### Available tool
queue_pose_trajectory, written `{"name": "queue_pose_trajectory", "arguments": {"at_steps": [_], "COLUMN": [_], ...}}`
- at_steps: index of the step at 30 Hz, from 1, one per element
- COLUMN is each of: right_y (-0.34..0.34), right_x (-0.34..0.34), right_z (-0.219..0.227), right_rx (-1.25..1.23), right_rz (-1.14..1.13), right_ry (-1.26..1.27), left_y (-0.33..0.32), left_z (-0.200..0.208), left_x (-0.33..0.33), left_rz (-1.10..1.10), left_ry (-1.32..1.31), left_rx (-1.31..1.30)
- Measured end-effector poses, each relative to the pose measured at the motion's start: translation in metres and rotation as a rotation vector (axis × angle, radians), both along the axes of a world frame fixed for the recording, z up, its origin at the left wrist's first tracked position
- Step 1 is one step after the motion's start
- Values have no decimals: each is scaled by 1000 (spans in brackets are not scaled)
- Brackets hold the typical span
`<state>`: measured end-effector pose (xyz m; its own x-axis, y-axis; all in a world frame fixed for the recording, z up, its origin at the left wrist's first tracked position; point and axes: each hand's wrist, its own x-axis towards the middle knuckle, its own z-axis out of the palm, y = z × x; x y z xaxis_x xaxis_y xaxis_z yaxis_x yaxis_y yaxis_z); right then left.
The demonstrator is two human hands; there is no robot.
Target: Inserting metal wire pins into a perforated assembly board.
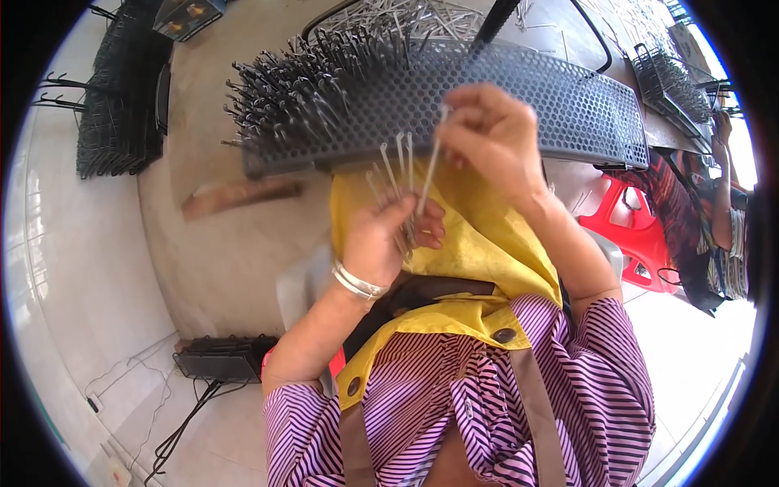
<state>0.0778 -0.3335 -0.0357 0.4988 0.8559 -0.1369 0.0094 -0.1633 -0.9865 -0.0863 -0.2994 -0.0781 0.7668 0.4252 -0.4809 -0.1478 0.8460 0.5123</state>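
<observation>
My left hand (381, 231), with a pale bangle on its wrist, is closed around a small bunch of thin metal rods (388, 166). Their small looped ends fan upward above the fingers. Between the thumb and fingers of my right hand (497, 144) is the upper end of one metal rod (431, 174); its lower end reaches my left hand. Just beyond both hands lies a long dark perforated rack (560, 101). Many similar rods (296, 89) stand crowded in its left part, looped ends up. Open holes show across its right part.
Thin silver strips (398, 16) lie heaped behind the rack. Dark wire racks (122, 105) are stacked at left, and another rack (223, 357) sits lower left. A blurred brown bar (243, 197) is near the rack. A person sits by a red stool (625, 231) at right.
</observation>
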Motion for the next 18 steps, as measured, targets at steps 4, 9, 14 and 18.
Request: {"name": "queue_pose_trajectory", "arguments": {"at_steps": [4, 9, 14, 18], "right_y": [23, 55, 71, 100], "right_x": [19, 28, 35, 51], "right_z": [0, 6, -7, -27], "right_rx": [192, 521, 578, 1336], "right_rz": [-247, -381, -307, -226], "right_ry": [-429, -928, -1229, -915], "left_y": [1, 2, 4, 4], "left_z": [-1, -1, 1, 1], "left_x": [-1, 0, -2, -1], "left_rz": [28, 17, 20, 11], "left_ry": [28, 11, 14, 14], "left_rx": [-34, -37, -37, -44]}}
